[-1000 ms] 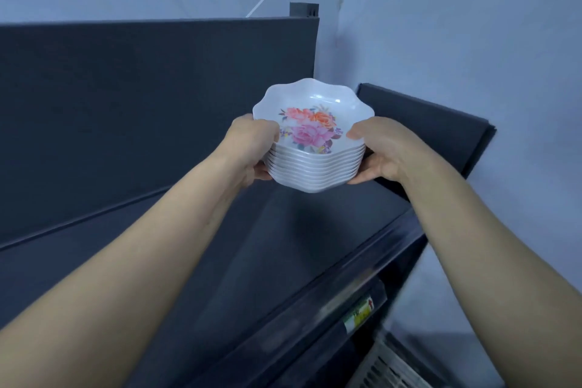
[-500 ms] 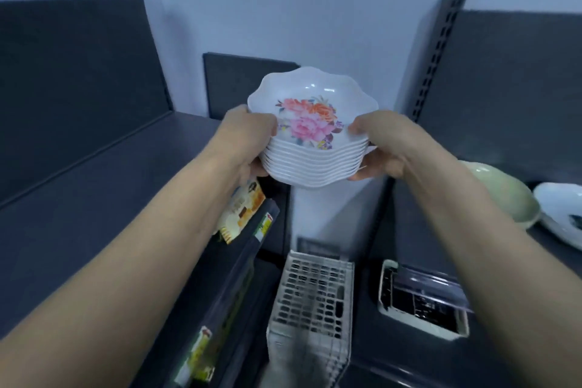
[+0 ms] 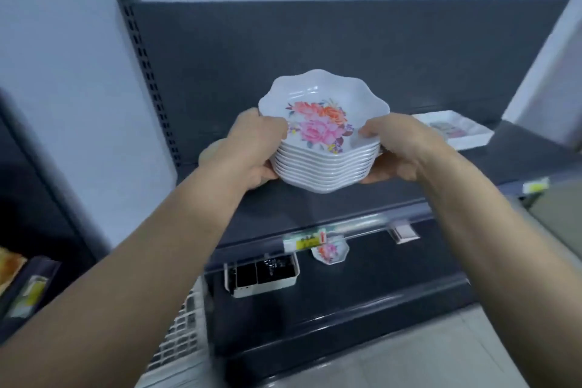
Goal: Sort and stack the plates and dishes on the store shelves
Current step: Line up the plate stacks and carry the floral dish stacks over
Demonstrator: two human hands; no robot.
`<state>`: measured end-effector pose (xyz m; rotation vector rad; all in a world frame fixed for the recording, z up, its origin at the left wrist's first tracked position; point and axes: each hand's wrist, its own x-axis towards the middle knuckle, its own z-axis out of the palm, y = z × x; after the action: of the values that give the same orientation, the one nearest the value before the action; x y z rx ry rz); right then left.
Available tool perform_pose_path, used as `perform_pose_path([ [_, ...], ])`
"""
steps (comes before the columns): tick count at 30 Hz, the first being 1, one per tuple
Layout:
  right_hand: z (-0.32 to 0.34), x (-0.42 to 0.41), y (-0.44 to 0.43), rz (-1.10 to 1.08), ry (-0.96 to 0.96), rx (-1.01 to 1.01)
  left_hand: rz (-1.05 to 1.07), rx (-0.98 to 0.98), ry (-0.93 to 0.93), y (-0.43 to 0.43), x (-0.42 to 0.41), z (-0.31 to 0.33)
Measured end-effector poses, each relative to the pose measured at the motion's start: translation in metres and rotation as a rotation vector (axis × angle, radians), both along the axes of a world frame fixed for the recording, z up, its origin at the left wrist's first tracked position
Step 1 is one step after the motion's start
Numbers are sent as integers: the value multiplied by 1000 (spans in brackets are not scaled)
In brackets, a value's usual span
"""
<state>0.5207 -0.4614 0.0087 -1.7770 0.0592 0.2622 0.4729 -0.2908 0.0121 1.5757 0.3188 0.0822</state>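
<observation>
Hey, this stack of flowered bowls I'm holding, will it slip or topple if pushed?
The stack looks stiff and tightly nested, rims evenly spaced, so it probably moves as one. Its glossy surface may be slippery; left hand and right hand grip opposite sides. Narrowing toward the base, it might tip if pushed high.
</observation>
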Motion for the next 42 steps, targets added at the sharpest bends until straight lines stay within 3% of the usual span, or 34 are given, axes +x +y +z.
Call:
perform_pose_path([
  [10,-5,66,-254,-297,67,-17,-277,12,51,-246,113,-10],
  [25,-25,232,-426,-494,85,-19,-458,-32,95,-416,305,-26],
  [33,-23,332,-508,-477,102,-31,-481,-48,110,-495,405,-27],
  [42,-60,439,-560,-227,194,-98,-271,-24,228,-550,476,-67],
])
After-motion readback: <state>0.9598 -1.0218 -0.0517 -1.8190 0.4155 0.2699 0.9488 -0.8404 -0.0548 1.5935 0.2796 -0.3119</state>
